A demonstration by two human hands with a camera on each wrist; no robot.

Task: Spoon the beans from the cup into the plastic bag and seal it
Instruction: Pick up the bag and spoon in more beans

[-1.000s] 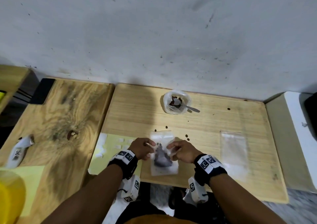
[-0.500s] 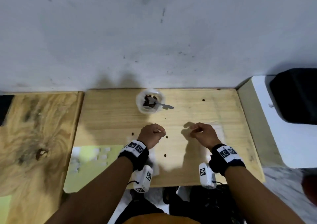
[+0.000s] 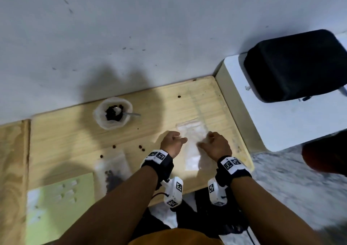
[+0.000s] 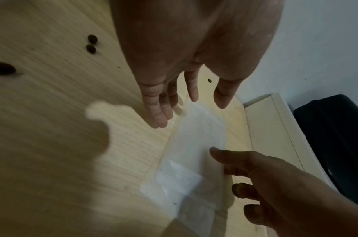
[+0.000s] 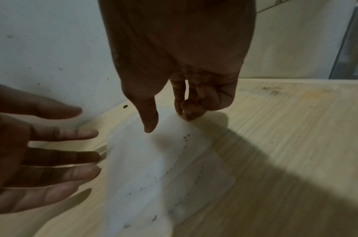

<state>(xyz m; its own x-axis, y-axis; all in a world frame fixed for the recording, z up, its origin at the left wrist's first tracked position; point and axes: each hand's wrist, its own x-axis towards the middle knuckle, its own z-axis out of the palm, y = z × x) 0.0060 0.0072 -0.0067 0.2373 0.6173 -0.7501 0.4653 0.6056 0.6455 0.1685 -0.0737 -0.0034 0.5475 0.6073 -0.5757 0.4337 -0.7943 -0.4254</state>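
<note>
Filled bag (image 3: 112, 171): A clear zip bag with dark beans in it is seen lying flat on the counter (image 3: 75, 137) at lower left of the head view; whether its strip is pressed shut cannot be told.
Cup (image 3: 113, 114): At upper left of centre in the head view a translucent cup is seen, with beans (image 3: 112, 113) left in it and a metal spoon (image 3: 129, 114) resting inside, its handle pointing right.
Loose beans (image 3: 141, 148): A few are scattered on the counter between the cup and the hands.
Left hand (image 3: 172, 142): It is held open with fingers straight, just beside the left edge of the empty bag (image 3: 192, 147); nothing is gripped.
Right hand (image 3: 214, 144): Its fingers are curled down onto the right edge of the empty bag near its top, with the thumb above the film; a true pinch cannot be confirmed.
Risk, bag: The thin film is judged likely to slide or crumple if lifted from one edge only, and the mouth may stay stuck shut, so the spoonful could be tipped onto the counter.
Risk, cup: The light cup, with the spoon handle overhanging its rim, could be knocked over by a reaching wrist.
Risk, seal: A stray bean caught in the strip would be expected to keep it from closing.
Writing: No brand or readable text is found; only black-and-white square marker patterns are seen on the wristbands (image 3: 158, 157).
</note>
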